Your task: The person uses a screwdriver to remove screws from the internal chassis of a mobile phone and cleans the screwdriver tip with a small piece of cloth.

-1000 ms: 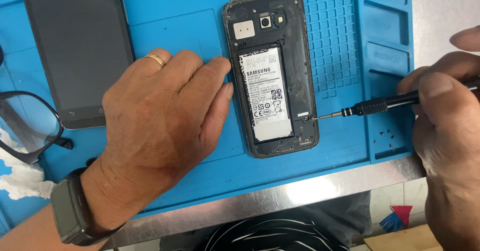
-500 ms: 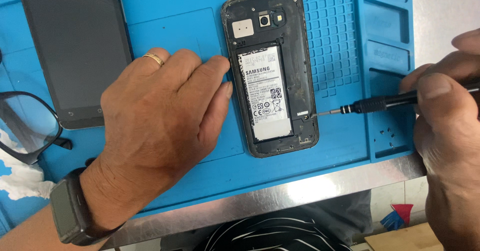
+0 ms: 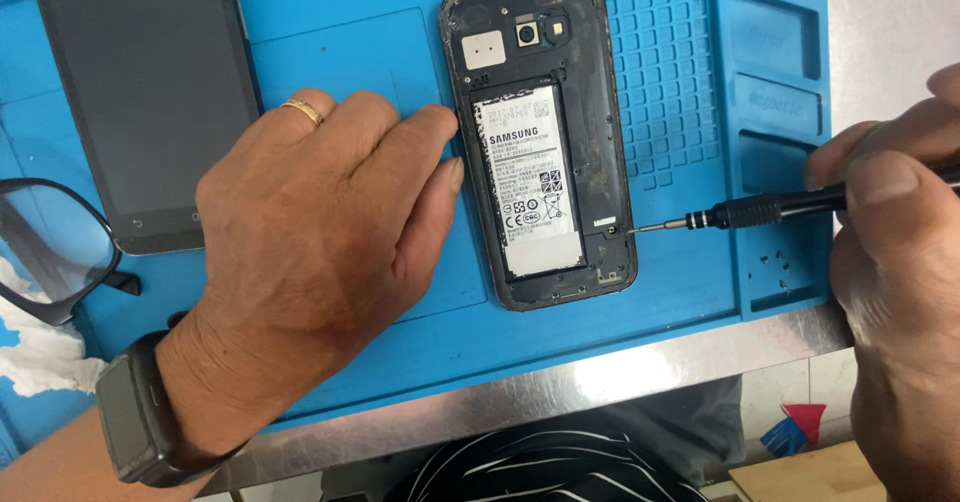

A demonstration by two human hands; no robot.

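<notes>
I saw the opened phone (image 3: 540, 137) lying back-off on the blue work mat (image 3: 340, 52), right of centre, its white battery (image 3: 528, 177) showing. My left hand (image 3: 320, 242) lay flat and spread on the mat, fingertips touching the phone's left edge. My right hand (image 3: 890, 262) pinched a black screwdriver (image 3: 770, 207), its tip at the phone's near right corner. A dark tablet (image 3: 150, 92) lay far left, with black-framed glasses (image 3: 55, 252) near it.

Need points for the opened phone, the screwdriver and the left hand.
opened phone (image 3: 598, 112): head view, on the dark inner frame right of the battery.
screwdriver (image 3: 770, 206): head view, on the black shaft ahead of the right-hand fingers.
left hand (image 3: 310, 232): head view, on the back of the hand.
</notes>
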